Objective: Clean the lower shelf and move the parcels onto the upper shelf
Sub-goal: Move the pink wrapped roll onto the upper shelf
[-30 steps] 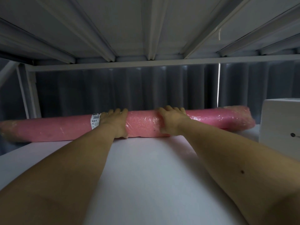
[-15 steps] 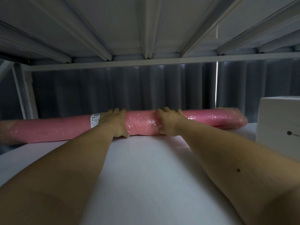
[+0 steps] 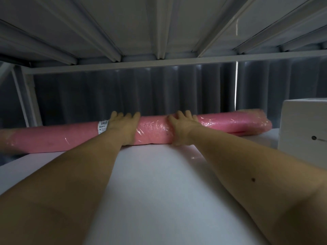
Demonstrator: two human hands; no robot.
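A white upright post [image 3: 26, 96] of the rack stands at the far left, joined at its top to a white crossbar [image 3: 159, 63] that runs the full width of the view. Above the crossbar, the underside of the next shelf [image 3: 138, 23] shows pale panels stiffened by long metal ribs running toward the camera. Behind the rack hangs a grey pleated curtain [image 3: 159, 92], with one thin bright vertical slit toward the right. The shelf surface [image 3: 155, 188] is flat, white and matte, dimly lit, and fills the lower half of the view. A long pink roll [image 3: 53, 138] wrapped in clear film lies across the back of this surface, close to the curtain, its left end running out of view and its right end stopping short of the box. A small white label [image 3: 103, 126] sits on the roll just left of the left hand [image 3: 123, 128]. That hand lies over the top of the roll with fingers draped across it, grasping it. The right hand [image 3: 182, 128] rests close by on the same roll, fingers likewise curved over its top, holding it. Both bare forearms reach forward over the shelf. At the far right a white box [image 3: 304, 128] stands on the surface, near the roll's end.
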